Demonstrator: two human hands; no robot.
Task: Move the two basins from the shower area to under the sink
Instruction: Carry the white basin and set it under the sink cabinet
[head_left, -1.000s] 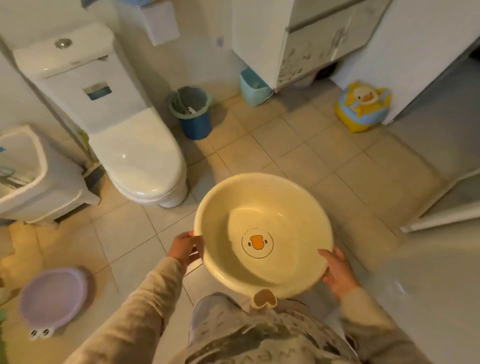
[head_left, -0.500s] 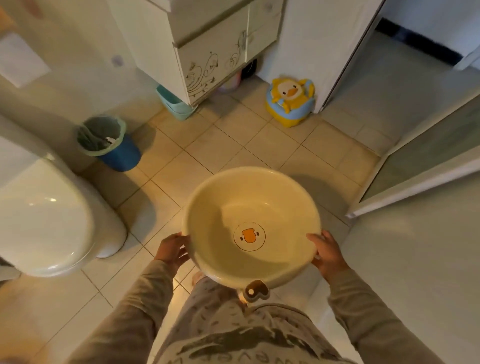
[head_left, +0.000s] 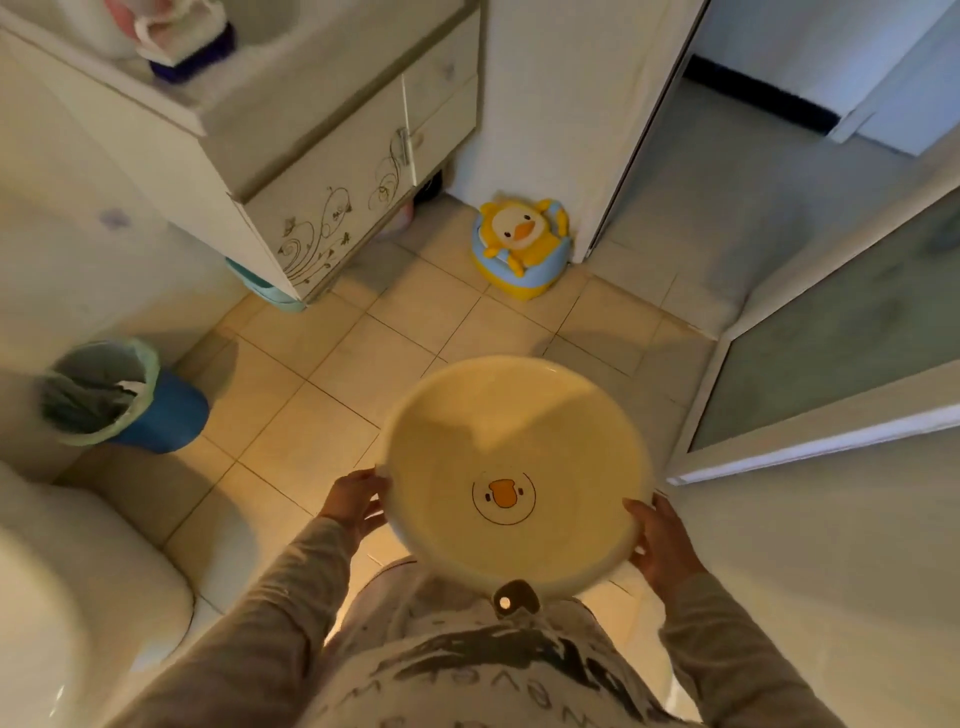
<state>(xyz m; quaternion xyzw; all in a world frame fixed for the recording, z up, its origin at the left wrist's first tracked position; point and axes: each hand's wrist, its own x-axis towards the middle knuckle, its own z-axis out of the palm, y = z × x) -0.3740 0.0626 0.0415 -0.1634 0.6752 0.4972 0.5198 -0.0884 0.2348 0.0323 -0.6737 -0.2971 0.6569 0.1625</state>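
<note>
We hold the yellow basin (head_left: 511, 473) by its rim above the tiled floor (head_left: 332, 395), our left hand (head_left: 356, 501) curled onto its left edge and our right hand (head_left: 660, 543) clasping its right edge. Since a second ago the purple basin has left view, the toilet (head_left: 78, 597) has slid to the lower left, and the sink cabinet (head_left: 332, 176) and duck potty (head_left: 519, 244) have come nearer ahead of us.

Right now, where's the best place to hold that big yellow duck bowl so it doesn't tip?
Hold the basin by its rim, one hand on each side, as here: left hand on the left edge, right hand on the right edge. It is round, wide and open side up, so opposite grips probably keep it level. The little tab nearest the body looks too small to carry by.
</note>
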